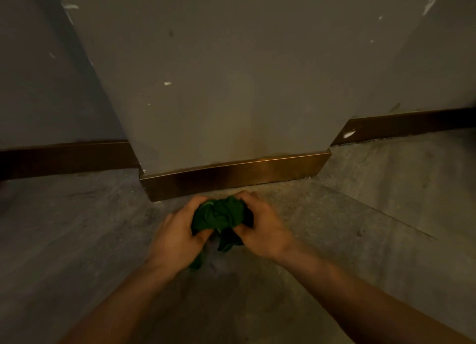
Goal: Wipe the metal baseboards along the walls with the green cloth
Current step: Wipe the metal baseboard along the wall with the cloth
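You are facing a grey wall [231,73] whose middle section is jutting out toward you, with the wall on either side sitting further back. The grey floor [360,215] is spreading out below it, rough and mottled in the dim light. Along the foot of the wall the metal baseboards are running in three stretches: the front baseboard [234,175] is catching a warm glare across its face, the left baseboard [64,158] is lying in shadow and cut off at the frame edge, and the right baseboard [407,123] is carrying a pale smear near its inner end.

Your left hand [177,234] and right hand [262,227] are both closing around the green cloth [221,216], which is bunched into a wad between them just in front of the front baseboard, not touching it. Each grip is wrapping tight on its own side of the bundle, thumbs pressing in. A tail of cloth is hanging below your left palm, partly hidden. Whether the wad is resting on the floor is hard to make out.
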`<state>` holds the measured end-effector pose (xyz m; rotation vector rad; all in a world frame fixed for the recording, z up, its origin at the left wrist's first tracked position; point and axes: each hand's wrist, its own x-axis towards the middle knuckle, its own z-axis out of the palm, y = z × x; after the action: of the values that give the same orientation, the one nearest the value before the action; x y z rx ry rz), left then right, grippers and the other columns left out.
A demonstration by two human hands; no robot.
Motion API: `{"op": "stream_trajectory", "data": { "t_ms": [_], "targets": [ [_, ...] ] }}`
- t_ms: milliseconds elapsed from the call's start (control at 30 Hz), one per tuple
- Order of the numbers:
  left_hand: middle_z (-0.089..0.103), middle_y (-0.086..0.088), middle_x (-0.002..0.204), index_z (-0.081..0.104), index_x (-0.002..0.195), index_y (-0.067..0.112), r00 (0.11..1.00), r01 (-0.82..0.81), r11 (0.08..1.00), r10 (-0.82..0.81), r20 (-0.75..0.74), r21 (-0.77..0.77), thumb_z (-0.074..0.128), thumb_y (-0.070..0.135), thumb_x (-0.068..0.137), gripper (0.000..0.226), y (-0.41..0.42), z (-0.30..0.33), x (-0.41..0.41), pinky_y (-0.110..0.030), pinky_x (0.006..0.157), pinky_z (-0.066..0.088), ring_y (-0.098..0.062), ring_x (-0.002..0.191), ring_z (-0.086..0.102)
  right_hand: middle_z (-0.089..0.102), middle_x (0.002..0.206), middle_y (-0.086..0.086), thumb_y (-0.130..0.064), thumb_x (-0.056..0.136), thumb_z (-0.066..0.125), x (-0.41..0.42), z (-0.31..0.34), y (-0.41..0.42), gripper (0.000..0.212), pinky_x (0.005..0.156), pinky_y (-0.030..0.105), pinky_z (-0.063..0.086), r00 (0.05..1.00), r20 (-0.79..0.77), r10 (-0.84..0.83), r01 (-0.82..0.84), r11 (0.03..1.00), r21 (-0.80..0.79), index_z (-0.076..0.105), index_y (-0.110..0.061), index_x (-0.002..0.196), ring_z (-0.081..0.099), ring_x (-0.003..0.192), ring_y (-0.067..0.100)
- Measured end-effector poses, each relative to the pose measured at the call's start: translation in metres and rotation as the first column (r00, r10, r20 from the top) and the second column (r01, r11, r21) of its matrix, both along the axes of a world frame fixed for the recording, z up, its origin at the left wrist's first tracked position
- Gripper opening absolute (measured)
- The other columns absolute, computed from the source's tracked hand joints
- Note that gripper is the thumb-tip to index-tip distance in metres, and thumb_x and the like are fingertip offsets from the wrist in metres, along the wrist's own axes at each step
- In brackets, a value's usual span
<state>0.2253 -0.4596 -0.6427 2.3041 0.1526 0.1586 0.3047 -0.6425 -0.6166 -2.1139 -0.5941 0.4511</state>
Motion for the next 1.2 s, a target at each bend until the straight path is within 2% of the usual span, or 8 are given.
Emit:
{"op": "stream_trajectory", "data": {
  "t_ms": [67, 167, 267, 367, 533, 867, 1067, 1200],
  "targets": [
    [0.061, 0.025, 0.092, 0.048, 0.112, 0.050, 1.000, 0.008, 0.997, -0.009, 0.015, 0.083, 0.078, 0.011, 0.081, 0.058, 0.001, 0.007, 0.003, -0.020, 0.067, 0.049, 0.003, 0.087, 0.060, 0.057, 0.106, -0.002, -0.006, 0.077, 0.075, 0.001, 0.000, -0.003, 0.045, 0.082, 0.034, 0.057, 0.990, 0.142, 0.022, -0.012, 0.998, -0.067, 0.058, -0.031, 0.110, 0.060, 0.096, 0.015],
    [0.064, 0.016, 0.099, 0.049, 0.112, 0.041, 0.999, 0.048, 0.975, -0.052, 0.010, 0.217, 0.076, 0.008, 0.077, 0.055, 0.005, 0.022, 0.007, -0.039, 0.071, 0.057, -0.010, 0.089, 0.066, 0.055, 0.108, -0.004, -0.010, 0.074, 0.077, 0.003, 0.002, -0.006, 0.052, 0.073, 0.036, 0.058, 0.945, 0.320, 0.065, -0.014, 0.987, -0.158, 0.052, -0.033, 0.112, 0.062, 0.090, 0.017],
    [0.065, 0.009, 0.109, 0.045, 0.112, 0.038, 0.994, 0.108, 0.912, -0.106, -0.025, 0.395, 0.072, 0.007, 0.072, 0.058, 0.010, 0.035, 0.013, -0.045, 0.072, 0.057, -0.023, 0.092, 0.068, 0.049, 0.109, -0.004, -0.011, 0.077, 0.073, 0.006, 0.006, -0.009, 0.049, 0.061, 0.036, 0.055, 0.875, 0.459, 0.157, -0.031, 0.962, -0.271, 0.047, -0.032, 0.113, 0.059, 0.081, 0.021],
    [0.062, 0.006, 0.112, 0.038, 0.109, 0.036, 0.983, 0.182, 0.843, -0.166, -0.076, 0.507, 0.073, 0.008, 0.072, 0.058, 0.014, 0.043, 0.019, -0.043, 0.070, 0.055, -0.026, 0.094, 0.067, 0.047, 0.112, 0.001, -0.012, 0.081, 0.069, 0.009, 0.011, -0.011, 0.047, 0.062, 0.043, 0.056, 0.820, 0.512, 0.258, -0.048, 0.921, -0.387, 0.043, -0.028, 0.115, 0.058, 0.084, 0.024],
    [0.062, 0.001, 0.109, 0.034, 0.111, 0.032, 0.971, 0.226, 0.707, -0.222, -0.094, 0.670, 0.074, 0.011, 0.073, 0.060, 0.019, 0.060, 0.030, -0.035, 0.064, 0.040, -0.027, 0.092, 0.066, 0.047, 0.114, 0.004, -0.010, 0.080, 0.071, 0.013, 0.025, -0.007, 0.050, 0.065, 0.042, 0.055, 0.775, 0.547, 0.317, -0.055, 0.896, -0.441, 0.042, -0.023, 0.119, 0.054, 0.091, 0.024],
    [0.062, -0.004, 0.103, 0.043, 0.109, 0.023, 0.945, 0.272, 0.547, -0.307, -0.113, 0.791, 0.070, 0.015, 0.076, 0.044, 0.007, 0.121, 0.072, -0.037, 0.060, 0.042, -0.034, 0.088, 0.066, 0.050, 0.108, 0.007, -0.007, 0.080, 0.066, 0.045, 0.073, -0.022, 0.044, 0.062, 0.044, 0.050, 0.746, 0.613, 0.260, -0.025, 0.931, -0.364, 0.047, -0.020, 0.117, 0.056, 0.088, 0.032],
    [0.063, -0.003, 0.099, 0.036, 0.101, 0.028, 0.888, 0.355, 0.456, -0.438, -0.142, 0.816, 0.070, 0.019, 0.077, 0.043, 0.002, 0.181, 0.108, -0.036, 0.059, 0.037, -0.035, 0.081, 0.065, 0.052, 0.105, 0.005, -0.009, 0.078, 0.066, 0.068, 0.103, -0.035, 0.040, 0.061, 0.047, 0.050, 0.774, 0.620, 0.127, -0.020, 0.984, -0.178, 0.051, -0.020, 0.114, 0.057, 0.086, 0.035],
    [0.063, 0.001, 0.093, 0.032, 0.093, 0.032, 0.889, 0.373, 0.508, -0.434, -0.144, 0.776, 0.072, 0.018, 0.075, 0.046, 0.003, 0.207, 0.121, -0.038, 0.059, 0.044, -0.033, 0.080, 0.065, 0.055, 0.106, 0.004, -0.011, 0.077, 0.070, 0.073, 0.121, -0.033, 0.039, 0.065, 0.046, 0.051, 0.830, 0.556, 0.045, -0.011, 0.998, -0.063, 0.053, -0.021, 0.111, 0.058, 0.086, 0.033]
  ]
}}
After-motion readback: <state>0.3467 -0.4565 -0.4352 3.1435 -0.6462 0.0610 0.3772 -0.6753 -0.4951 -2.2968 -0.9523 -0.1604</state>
